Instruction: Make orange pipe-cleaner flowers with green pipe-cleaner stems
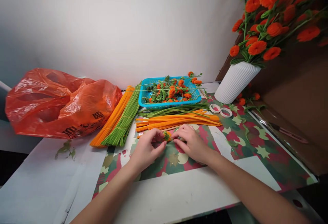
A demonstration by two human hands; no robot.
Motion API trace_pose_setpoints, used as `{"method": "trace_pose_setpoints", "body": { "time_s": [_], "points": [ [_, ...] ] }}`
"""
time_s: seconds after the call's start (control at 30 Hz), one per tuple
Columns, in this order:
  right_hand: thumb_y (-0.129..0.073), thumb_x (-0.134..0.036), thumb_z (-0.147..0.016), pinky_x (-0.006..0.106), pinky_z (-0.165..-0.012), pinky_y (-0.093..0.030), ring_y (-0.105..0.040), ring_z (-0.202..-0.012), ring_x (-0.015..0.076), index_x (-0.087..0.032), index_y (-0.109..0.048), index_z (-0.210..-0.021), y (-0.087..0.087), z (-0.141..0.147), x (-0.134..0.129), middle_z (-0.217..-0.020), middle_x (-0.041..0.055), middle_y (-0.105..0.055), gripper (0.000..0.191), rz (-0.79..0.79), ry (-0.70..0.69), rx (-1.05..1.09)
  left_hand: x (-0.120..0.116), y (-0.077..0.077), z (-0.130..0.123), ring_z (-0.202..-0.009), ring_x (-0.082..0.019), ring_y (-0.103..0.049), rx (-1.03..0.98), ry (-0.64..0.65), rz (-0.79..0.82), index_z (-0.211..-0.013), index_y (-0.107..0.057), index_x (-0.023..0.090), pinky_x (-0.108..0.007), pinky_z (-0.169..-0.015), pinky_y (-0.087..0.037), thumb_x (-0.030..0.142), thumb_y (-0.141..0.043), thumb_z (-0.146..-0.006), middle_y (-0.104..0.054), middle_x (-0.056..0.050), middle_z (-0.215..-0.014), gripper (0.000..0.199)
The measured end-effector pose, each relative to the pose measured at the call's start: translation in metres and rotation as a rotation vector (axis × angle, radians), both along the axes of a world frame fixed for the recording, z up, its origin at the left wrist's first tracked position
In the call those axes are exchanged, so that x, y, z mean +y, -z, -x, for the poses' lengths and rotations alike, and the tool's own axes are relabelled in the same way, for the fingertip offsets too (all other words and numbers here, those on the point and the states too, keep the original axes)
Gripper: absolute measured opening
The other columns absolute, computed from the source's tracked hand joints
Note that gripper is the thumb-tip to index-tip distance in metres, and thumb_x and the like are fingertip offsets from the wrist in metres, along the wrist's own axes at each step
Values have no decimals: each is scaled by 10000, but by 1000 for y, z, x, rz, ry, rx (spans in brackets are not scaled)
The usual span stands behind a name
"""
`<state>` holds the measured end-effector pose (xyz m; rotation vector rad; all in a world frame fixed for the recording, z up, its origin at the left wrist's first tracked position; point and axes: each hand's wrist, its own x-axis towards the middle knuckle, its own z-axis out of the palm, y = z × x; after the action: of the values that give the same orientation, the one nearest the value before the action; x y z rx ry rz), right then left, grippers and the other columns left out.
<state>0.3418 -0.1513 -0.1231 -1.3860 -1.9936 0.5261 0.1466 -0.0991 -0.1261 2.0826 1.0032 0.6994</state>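
Observation:
Between my two hands, just above the patterned table cover, is a small orange and green pipe-cleaner flower. My left hand pinches it from the left with thumb and forefinger. From the right, the fingertips of my right hand are closed on its other side. Just beyond my hands lies a loose bundle of orange pipe cleaners, with dark green pipe cleaners behind it. The finer parts of the flower are too small to make out.
A blue basket holds several small orange flowers and green stems. Left are tied orange and green pipe-cleaner bundles and a red plastic bag. Right are two tape rolls, a white vase of orange flowers and pink-handled scissors.

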Motion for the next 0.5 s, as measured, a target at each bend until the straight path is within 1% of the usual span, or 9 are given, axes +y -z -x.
{"method": "trace_pose_setpoints", "body": {
  "time_s": [0.1,0.2,0.3,0.4,0.5],
  "points": [
    [-601,-83,-851,372,-832,-417,-550,-896,206,-216,-634,-998,2,0,0,-891,31,-667,200,-20,25,5,0,0,-2,-677,-134,-534,-10,14,-11,-877,-527,193,-243,-619,-441,173,-581,-797,-576,13,-763,98],
    [-623,-85,-831,380,-847,-409,-557,-897,218,-214,-576,-1125,3,1,0,-864,25,-672,324,-61,40,-17,0,-1,-3,-706,-142,-519,8,47,-67,-889,-559,192,-250,-638,-427,151,-603,-775,-554,11,-774,128],
    [-614,-80,-830,384,-844,-405,-557,-873,219,-196,-546,-1152,4,2,-1,-920,48,-672,349,-123,21,-97,-3,-2,-3,-740,-149,-523,0,85,-69,-947,-601,200,-248,-642,-424,144,-613,-773,-545,1,-814,183],
    [-604,-115,-855,399,-850,-395,-548,-847,220,-199,-504,-1215,3,1,-2,-931,59,-665,383,-153,-42,-197,-5,-3,-3,-768,-152,-537,-17,100,-28,-1044,-624,216,-244,-638,-435,159,-612,-791,-549,-13,-871,260],
    [-584,-120,-878,412,-875,-374,-552,-849,219,-215,-362,-1361,1,-1,-3,-874,29,-669,540,-154,-129,-234,-6,-1,-4,-763,-147,-538,-44,84,-7,-1073,-627,214,-241,-630,-439,154,-569,-822,-553,-24,-901,265]
  ]
}}
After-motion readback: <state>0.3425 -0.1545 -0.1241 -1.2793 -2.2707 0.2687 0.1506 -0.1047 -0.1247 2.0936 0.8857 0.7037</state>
